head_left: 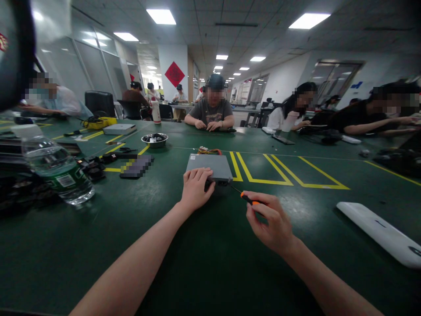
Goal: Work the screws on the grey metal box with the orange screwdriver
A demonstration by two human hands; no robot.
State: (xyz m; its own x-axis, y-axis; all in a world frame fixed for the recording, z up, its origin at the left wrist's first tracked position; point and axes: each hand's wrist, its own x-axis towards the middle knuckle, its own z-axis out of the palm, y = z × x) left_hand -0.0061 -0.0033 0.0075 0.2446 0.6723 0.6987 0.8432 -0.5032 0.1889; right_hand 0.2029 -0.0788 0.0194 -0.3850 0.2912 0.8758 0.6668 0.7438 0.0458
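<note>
A grey metal computer power supply lies on the green table in front of me, its bundle of coloured wires at the far side. My left hand grips its near left part, fingers on top and thumb by the near side. Between the fingers of my right hand is a screwdriver with an orange and black handle. Its thin shaft points left, and the tip is at or very close to the unit's near right corner; contact is too small to tell.
Left of me stand a water bottle, dark parts, a phone and a metal bowl of small items. A white elongated device lies at right. Yellow tape marks the table. A person sits opposite; others sit at both sides.
</note>
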